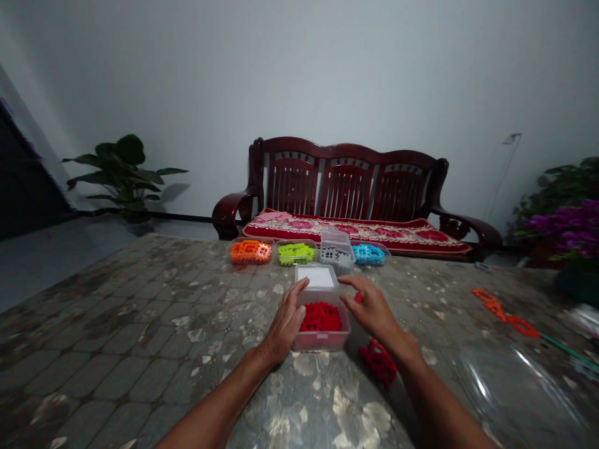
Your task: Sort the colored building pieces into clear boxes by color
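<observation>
A clear plastic box (322,342) stands on the table in front of me, its hinged lid (316,277) tilted up at the back. Red plastic building pieces (322,317) fill it. My left hand (286,319) grips the box's left side, fingers reaching to the lid and thumb over the rim. At the lid's right edge, my right hand (372,307) has thumb and index finger apart, with nothing visible between them. More red pieces (378,363) lie on the table under my right forearm, and a bit of red shows behind that hand.
Behind the box stand containers of orange pieces (251,251), lime-green pieces (296,253), grey pieces (335,256) and blue pieces (369,254). Rightward lie orange linked pieces (505,313) and a clear plastic cover (519,380). A wooden bench (346,181) stands beyond the table.
</observation>
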{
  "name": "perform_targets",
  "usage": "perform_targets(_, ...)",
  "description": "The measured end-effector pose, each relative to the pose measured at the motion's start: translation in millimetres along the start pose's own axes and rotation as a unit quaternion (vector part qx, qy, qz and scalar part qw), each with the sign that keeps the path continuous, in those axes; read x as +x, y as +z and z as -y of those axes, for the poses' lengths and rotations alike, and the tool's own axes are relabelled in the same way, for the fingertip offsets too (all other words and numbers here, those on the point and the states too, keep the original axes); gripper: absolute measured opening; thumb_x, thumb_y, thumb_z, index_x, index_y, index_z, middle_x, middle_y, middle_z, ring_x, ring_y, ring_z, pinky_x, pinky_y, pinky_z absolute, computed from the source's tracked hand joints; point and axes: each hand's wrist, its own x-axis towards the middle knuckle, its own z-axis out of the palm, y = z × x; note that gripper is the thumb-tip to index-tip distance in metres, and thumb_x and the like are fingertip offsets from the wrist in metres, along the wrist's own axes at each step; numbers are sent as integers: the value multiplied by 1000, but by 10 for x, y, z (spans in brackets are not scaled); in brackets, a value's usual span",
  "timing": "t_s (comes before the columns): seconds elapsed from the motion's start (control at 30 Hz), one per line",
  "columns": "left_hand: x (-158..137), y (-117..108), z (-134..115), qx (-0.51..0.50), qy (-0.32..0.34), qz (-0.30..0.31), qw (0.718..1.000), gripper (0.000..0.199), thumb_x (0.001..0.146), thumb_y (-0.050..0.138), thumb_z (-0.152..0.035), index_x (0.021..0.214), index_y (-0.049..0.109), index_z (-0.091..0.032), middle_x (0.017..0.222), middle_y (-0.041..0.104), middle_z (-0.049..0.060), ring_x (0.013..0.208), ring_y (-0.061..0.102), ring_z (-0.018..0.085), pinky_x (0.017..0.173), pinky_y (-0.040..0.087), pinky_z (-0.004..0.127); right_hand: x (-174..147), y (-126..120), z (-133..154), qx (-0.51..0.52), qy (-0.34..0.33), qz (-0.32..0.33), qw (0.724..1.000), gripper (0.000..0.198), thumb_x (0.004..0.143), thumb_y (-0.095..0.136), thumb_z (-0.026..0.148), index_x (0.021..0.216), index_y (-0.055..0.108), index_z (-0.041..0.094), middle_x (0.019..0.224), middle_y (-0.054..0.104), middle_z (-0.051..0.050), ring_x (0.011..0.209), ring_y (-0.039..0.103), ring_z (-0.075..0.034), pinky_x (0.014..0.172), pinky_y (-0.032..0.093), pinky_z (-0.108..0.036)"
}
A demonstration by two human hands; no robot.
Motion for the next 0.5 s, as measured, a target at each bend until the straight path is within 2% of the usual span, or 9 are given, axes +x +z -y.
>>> perform_targets(0.1,9,-15,-31,14,2,8,1000,57,104,31,-50,154,30,-23,160,34,11,149,27,28,124,17,49,29,-179,-210,-95,75,25,992,44,82,59,22,125,67,19,128,69,-11,121,62,-28,106,45,-46)
perform_targets(0.23,15,-23,-49,23,3,13,1000,56,104,30,-49,154,30,-22,160,34,12,149,27,28,124,17,49,-17,-317,-377,-202,158,114,960,59,77,68,29,134,61,13,132,66,-18,122,61,-35,102,46,-46)
perform_targets(0.37,20,-30,-54,31,2,17,999,56,104,30,-48,154,31,-22,159,35,12,149,26,27,125,17,49,-68,-330,-404,-253,173,152,940,65,73,76,35,134,62,20,125,70,-14,115,64,-36,94,48,-44)
perform_targets(0.5,24,-33,-57,36,1,18,999,56,104,29,-48,153,32,-22,159,35,12,149,26,28,124,17,49,-65,-327,-358,-289,164,169,928,57,75,72,29,130,65,20,119,73,-15,111,66,-36,89,49,-43)
